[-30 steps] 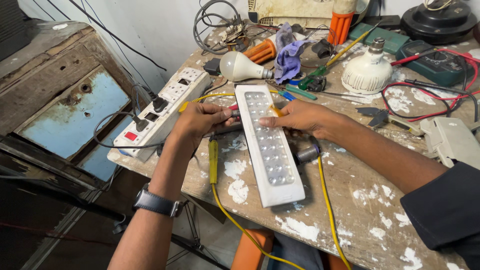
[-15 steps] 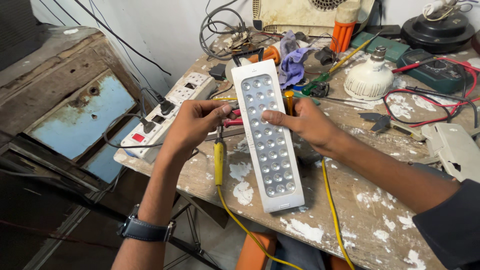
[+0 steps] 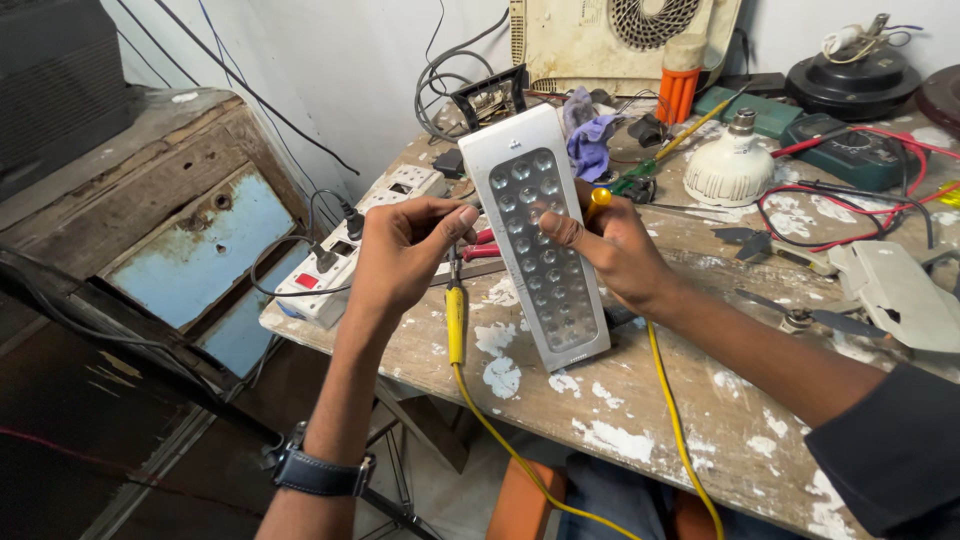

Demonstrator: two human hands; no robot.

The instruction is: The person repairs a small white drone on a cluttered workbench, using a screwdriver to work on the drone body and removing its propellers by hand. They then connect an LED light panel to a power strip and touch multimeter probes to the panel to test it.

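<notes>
I hold a long white LED lamp panel (image 3: 540,240) tilted up off the workbench (image 3: 640,430), its grid of round lenses facing me. My left hand (image 3: 405,255) grips the panel's left edge, thumb on its face, and also pinches a yellow test probe (image 3: 455,315) that hangs below the fingers. My right hand (image 3: 610,250) clasps the panel's right edge with the thumb on the lenses and holds a second yellow probe (image 3: 597,203). Yellow leads (image 3: 680,430) trail from both probes toward me.
A white power strip (image 3: 345,255) with a red switch lies at the bench's left edge. Behind the panel are a white bulb housing (image 3: 733,165), purple cloth (image 3: 590,135), green multimeter (image 3: 850,155) with red wires, and an orange-capped bottle (image 3: 680,85). A worn wooden cabinet (image 3: 170,230) stands left.
The lamp panel lay flat on the bench; both hands have lifted its far end, so it now stands tilted up toward me. The probes stayed in the hands.
</notes>
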